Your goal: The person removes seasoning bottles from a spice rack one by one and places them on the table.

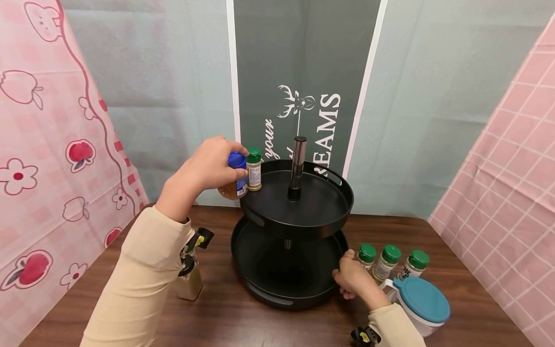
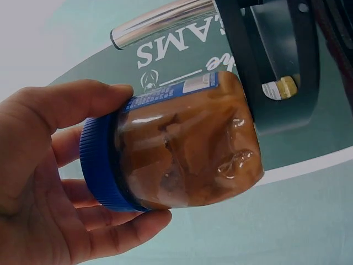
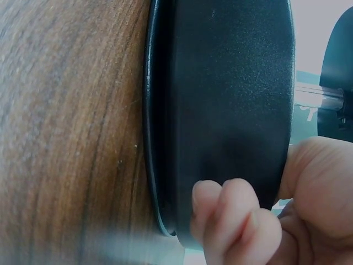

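My left hand (image 1: 213, 163) grips a jar (image 2: 187, 149) of brown paste by its blue lid (image 2: 99, 163). In the head view the jar overlaps the left rim of the upper tray (image 1: 277, 212) of a black two-tier stand. Just right of the jar, a green-capped spice bottle (image 1: 254, 171) stands on that tray. At the stand's lower tray (image 1: 282, 284), my right hand (image 1: 353, 277) holds the right side of the rim. The right wrist view shows its curled fingers (image 3: 234, 207) against the outer wall and the thumb over the rim.
Right of the stand are several green-capped bottles (image 1: 388, 262) and a white container with a teal lid (image 1: 422, 299). A black-capped bottle (image 1: 189, 282) stands on the wooden table (image 1: 217, 318) by the left forearm. A metal post (image 1: 297, 166) rises from the upper tray. Curtains hang behind.
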### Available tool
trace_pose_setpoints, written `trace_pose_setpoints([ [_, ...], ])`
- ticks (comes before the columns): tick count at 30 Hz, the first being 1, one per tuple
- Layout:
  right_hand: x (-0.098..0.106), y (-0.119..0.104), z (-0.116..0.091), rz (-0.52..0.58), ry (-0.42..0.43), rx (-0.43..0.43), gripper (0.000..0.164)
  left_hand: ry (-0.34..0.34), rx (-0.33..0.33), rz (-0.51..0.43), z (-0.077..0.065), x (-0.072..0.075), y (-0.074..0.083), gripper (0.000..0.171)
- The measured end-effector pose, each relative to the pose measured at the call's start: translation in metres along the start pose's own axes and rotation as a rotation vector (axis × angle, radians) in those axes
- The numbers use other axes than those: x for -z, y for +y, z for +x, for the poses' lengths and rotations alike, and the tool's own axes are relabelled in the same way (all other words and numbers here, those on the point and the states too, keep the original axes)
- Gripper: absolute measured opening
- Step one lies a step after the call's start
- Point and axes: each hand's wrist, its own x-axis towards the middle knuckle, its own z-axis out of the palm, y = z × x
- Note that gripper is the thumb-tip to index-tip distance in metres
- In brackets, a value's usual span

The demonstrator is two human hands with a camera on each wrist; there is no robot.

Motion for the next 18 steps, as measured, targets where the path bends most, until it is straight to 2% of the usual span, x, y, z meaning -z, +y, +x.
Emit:
trace_pose_setpoints([
  [9,0.001,-0.001,0.0,0.007,-0.004,-0.023,0.073,0.047,-0.022,0.007,-0.013,0.003,-0.008,0.036],
  [18,0.001,0.0,0.001,0.011,-0.015,-0.01,0.073,0.007,0.011,-0.004,-0.027,0.006,-0.016,0.036],
])
